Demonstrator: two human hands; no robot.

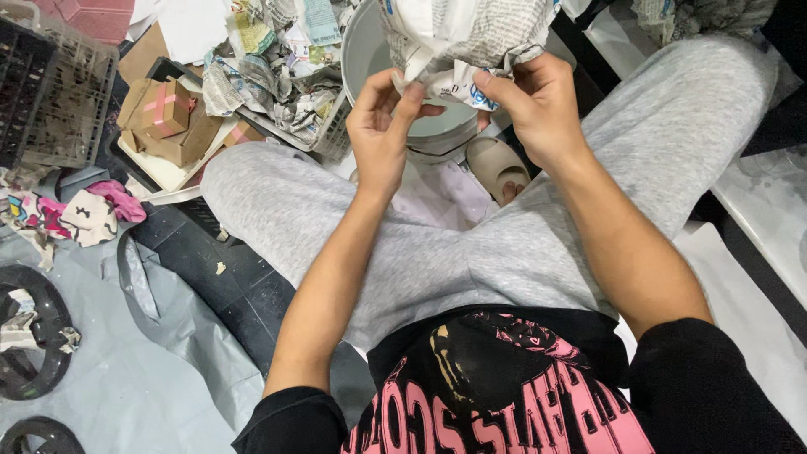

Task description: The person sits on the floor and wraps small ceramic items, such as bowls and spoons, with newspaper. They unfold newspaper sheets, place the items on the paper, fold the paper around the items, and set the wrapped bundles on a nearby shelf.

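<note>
Sitting on the floor (pixel 126 395) with my grey-trousered legs (pixel 471 244) spread wide, I look down at a grey plastic sheet (pixel 168 336) covering the floor at my left and a white sheet (pixel 740 311) at my right. Between my knees stands a pale grey bucket (pixel 361 50), its rim just behind my hands. Above it I hold up a crumpled wad of newspaper (pixel 471 34), reaching to the upper edge of the view. My right hand (pixel 538 105) has its fingers (pixel 496 84) clamped on the lower edge of the newspaper, thumb and forefinger pinching a fold. My left hand (pixel 382 126) is at the same lower edge, its fingers (pixel 408 97) closed together on a corner of the paper, just beside the right hand.

Left of the bucket, a white mesh tray (pixel 332 134) is heaped with torn newspaper scraps (pixel 269 76). Further left, a small brown cardboard box (pixel 164 109) with a pink ribbon sits on flat cardboard. A dark plastic crate (pixel 50 92) fills the upper left corner. A beige slipper (pixel 498 166) lies on the floor just below the bucket. Black rings (pixel 34 336) lie at the left edge.
</note>
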